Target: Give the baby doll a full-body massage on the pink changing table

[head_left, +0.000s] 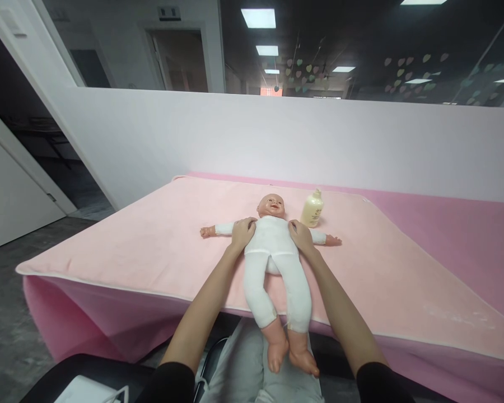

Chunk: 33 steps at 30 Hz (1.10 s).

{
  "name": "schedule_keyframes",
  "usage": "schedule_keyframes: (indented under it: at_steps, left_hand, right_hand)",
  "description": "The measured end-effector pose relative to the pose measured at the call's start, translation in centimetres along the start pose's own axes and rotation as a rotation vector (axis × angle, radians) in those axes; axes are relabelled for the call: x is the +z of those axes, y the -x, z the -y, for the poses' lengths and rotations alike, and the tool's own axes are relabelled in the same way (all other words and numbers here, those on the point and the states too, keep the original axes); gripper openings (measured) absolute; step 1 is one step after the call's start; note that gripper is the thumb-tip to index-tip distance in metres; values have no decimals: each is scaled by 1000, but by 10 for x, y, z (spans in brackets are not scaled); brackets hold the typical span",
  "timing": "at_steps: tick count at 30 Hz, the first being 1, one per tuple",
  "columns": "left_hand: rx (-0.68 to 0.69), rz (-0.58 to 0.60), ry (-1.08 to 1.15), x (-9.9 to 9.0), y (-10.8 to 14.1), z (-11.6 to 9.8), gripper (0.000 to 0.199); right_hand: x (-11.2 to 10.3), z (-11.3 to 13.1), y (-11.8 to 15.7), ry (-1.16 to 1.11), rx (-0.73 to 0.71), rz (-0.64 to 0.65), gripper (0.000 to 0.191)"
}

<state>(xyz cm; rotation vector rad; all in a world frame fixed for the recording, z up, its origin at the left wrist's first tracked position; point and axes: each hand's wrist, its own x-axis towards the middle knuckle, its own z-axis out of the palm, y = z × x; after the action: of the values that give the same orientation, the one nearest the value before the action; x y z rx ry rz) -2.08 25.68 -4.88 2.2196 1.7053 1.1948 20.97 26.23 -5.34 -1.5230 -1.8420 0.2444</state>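
Both hands at the shoulders of a doll on a pink mat

We have a baby doll (271, 238) lying face up on a pale pink mat (143, 240), head toward the white wall (252, 134), arms spread out to the sides. Its legs run past the near edge, so the feet hang over our lap (247, 358). Our left hand (244, 232) and right hand (301, 232) are set one on each side of its upper chest, curved over the places where the arms join the body. Our fingertips are partly hidden there, so we cannot tell whether we are gripping firmly or only resting. A yellowish bottle (312, 209) stands upright on the mat, just beyond our right hand and touched by neither.

As for handling, we judge the white-covered trunk and limbs to be soft and fairly light, with some give, while the bare head, hands and feet look like stiffer, smoother plastic that could slip. The trunk under the arms seems our surest hold; the outstretched arms look likelier to flop, and the head would probably want support.
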Motion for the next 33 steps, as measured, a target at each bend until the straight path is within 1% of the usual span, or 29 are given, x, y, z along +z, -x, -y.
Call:
schedule_keyframes:
  at_steps: [11, 18, 24, 33]
  left_hand:
    - [-9, 10, -24, 1, -1, 1, 31]
    - [11, -3, 0, 0, 0, 1, 31]
    - [-11, 7, -20, 0, -1, 0, 31]
    - [-19, 13, -30, 0, -1, -1, 31]
  right_hand:
    - [0, 1, 0, 9, -17, 2, 30]
    - [-1, 2, 1, -8, -3, -5, 30]
    - [-2, 5, 2, 5, 6, -5, 30]
    - [-1, 2, 0, 29, 2, 3, 31]
